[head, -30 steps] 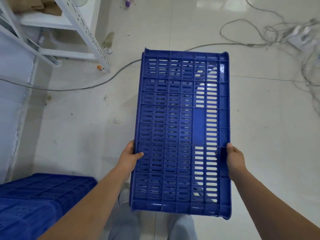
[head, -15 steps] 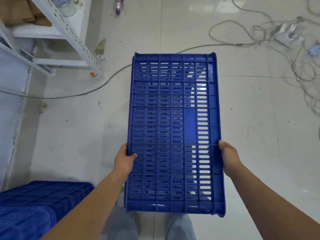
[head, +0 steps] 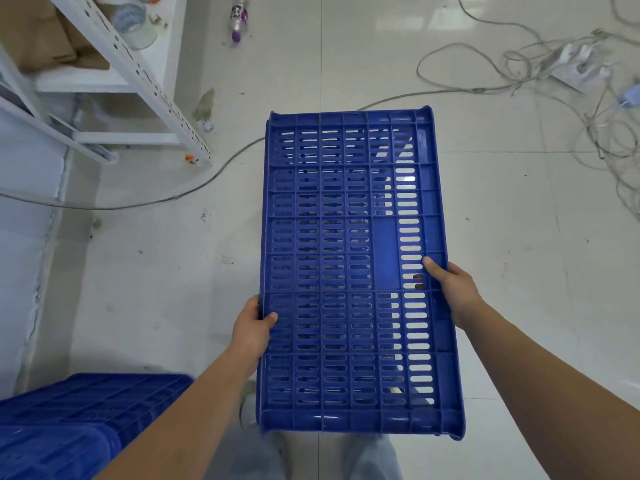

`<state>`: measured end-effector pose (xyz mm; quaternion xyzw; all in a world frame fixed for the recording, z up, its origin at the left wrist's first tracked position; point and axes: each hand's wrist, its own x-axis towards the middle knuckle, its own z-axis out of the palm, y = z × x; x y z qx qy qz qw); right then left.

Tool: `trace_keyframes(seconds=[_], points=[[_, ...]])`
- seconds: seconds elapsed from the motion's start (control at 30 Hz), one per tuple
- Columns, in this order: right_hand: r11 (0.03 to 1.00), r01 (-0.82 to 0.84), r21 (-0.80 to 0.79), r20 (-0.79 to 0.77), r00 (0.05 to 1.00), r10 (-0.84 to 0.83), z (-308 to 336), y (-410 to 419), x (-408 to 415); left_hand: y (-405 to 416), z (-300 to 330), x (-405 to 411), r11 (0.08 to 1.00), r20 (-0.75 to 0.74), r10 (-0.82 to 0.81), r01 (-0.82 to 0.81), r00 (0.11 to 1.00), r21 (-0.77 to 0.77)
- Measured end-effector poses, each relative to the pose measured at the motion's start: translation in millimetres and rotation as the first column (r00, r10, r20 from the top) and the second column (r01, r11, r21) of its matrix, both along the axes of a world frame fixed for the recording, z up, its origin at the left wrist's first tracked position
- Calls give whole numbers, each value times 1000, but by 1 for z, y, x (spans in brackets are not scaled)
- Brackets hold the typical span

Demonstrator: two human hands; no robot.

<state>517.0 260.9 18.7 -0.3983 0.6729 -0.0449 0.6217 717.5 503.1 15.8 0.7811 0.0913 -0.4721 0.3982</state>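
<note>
Blue slotted plastic crate [head: 346,271] is up in the air over the tiled floor [head: 519,271], long way pointing away from the person. Left hand [head: 252,327] grips its left edge with the thumb hooked over the top, right hand [head: 450,289] clamps the right edge a bit further up. More blue crates [head: 86,417] are stacked at lower left, white metal shelving [head: 138,74] upper left, loose cables [head: 571,81] upper right.

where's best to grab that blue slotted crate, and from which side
By its two long side rims, one hand from each side. The blue slotted crate is long and flat, so a short-end grip would likely lever down. The left hand and right hand hold it so, thumbs on top.
</note>
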Motion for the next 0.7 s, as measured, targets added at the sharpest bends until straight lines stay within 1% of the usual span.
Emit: trace_keyframes(seconds=[0.1, 0.13, 0.27, 0.37, 0.5, 0.6, 0.7], points=[[997, -63, -37, -13, 998, 62, 14, -4, 18, 1, 0, 0, 1000, 9, -2, 2, 1000, -5], [993, -99, -68, -16, 995, 98, 13, -5, 21, 2, 0, 0, 1000, 16, 7, -7, 1000, -3], [966, -183, -183, 75, 977, 199, 15, -8, 41, 11, -3, 7, 997, 35, 72, -73, 997, 28], [922, -264, -284, 63, 954, 292, 23, -9, 67, 21, -9, 8, 991, 18, 108, -109, 994, 77], [836, -397, -378, -41, 910, 413, 32, -6, 94, 30, -18, 1, 979, -46, 115, -105, 992, 176], [728, -525, -440, -176, 846, 503, 44, 6, 108, 28, -18, -1, 975, -107, 133, -111, 985, 193], [610, -633, -476, -309, 770, 559, 55, 19, 117, 22, -12, 8, 969, -81, 179, -161, 981, 188]])
